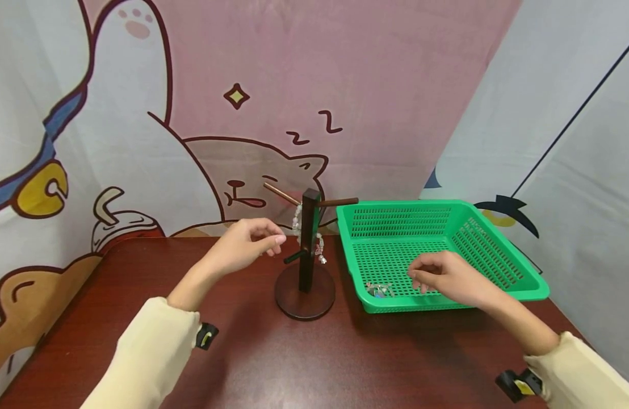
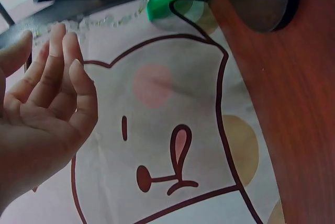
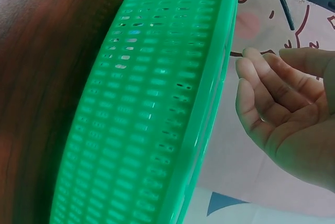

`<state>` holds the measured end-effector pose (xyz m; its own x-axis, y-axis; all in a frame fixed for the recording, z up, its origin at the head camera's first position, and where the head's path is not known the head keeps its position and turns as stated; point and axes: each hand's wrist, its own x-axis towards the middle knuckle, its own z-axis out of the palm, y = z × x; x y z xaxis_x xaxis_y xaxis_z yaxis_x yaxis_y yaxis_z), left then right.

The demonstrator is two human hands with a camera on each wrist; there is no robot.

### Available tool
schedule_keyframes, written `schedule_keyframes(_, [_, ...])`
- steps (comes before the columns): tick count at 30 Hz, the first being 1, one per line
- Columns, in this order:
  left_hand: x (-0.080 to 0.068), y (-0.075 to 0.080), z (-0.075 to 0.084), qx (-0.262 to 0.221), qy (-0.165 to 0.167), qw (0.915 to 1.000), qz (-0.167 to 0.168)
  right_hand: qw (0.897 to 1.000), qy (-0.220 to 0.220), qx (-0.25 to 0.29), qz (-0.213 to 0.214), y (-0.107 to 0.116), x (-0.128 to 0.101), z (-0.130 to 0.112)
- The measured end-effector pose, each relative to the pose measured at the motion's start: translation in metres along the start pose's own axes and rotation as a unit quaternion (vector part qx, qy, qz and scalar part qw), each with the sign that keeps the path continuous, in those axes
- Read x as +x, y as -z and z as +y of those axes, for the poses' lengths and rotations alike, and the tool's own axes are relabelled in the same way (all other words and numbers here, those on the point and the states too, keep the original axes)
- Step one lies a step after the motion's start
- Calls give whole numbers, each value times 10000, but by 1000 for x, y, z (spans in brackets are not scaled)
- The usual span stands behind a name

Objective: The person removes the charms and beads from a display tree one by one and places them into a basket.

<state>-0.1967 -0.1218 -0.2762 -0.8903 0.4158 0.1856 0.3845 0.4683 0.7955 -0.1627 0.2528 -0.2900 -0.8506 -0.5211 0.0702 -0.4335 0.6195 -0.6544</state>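
Head view: left hand (image 1: 245, 245) hovers loosely open beside the wooden stand (image 1: 308, 250); right hand (image 1: 447, 276), holding nothing, reaches into the green basket (image 1: 503, 250).

Even, bright light with soft shadows; wide-angle bending at edges, and close wrist views blur.

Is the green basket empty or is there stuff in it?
Not empty. The green plastic mesh basket holds a small beaded trinket near its front edge; the right hand hovers beside it.
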Motion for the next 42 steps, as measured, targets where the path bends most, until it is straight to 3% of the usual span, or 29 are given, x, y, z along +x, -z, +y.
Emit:
schedule_keyframes(7, [-15,-15,3,156,-136,9998,-54,9997,144,151,-160,-4,8,-6])
schedule_keyframes(17, [-22,-29,8,609,-230,9947,795,9991,232,198,-288,-10,22,-17])
schedule_keyframes(22, [-22,-32,10,708,-279,9925,953,9991,224,188,-304,-14,28,-21])
schedule_keyframes(31, [-26,-29,14,956,-325,9906,923,9989,217,191,-371,-18,33,-23])
schedule_keyframes(42, [-27,-7,3,1033,-346,9919,649,9989,261,204,-339,-20,39,-27])
